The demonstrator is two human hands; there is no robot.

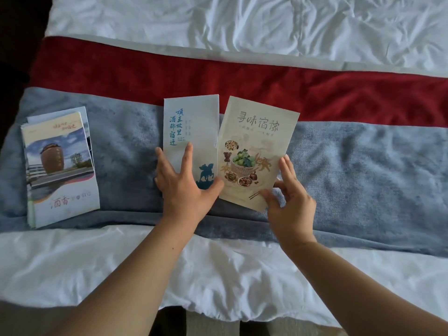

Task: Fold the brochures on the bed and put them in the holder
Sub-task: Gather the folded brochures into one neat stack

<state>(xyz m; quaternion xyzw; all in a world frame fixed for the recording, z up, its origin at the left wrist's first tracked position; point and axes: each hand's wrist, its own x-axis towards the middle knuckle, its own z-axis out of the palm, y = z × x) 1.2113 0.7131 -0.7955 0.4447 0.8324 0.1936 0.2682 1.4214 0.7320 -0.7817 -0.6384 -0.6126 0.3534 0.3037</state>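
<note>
Early going here, by the look of it; the left hand [186, 187] lies flat, fingers straight and spread, pressing the blue-lettered brochure [194, 122] down onto the grey blanket [363, 166] in the middle of the bed [218, 263]; the right hand [288, 200] pinches the lower right corner of the food brochure [259, 132], thumb on top, fingers along its edge, and that piece sits tilted with its left edge touching the blue one; whether these are two sheets or two panels of one sheet mid-fold, I cannot tell; well off to the left a stack of brochures [60, 166] rests on the same blanket, narrow in shape and fanned a little, which may mean they are folded already, though that is a guess; the holder is nowhere in view, so nothing shows as put away; my read is that the folding is partly done at best, the piece under the hands needs closing and creasing, and every brochure has yet to go into the holder.
</note>
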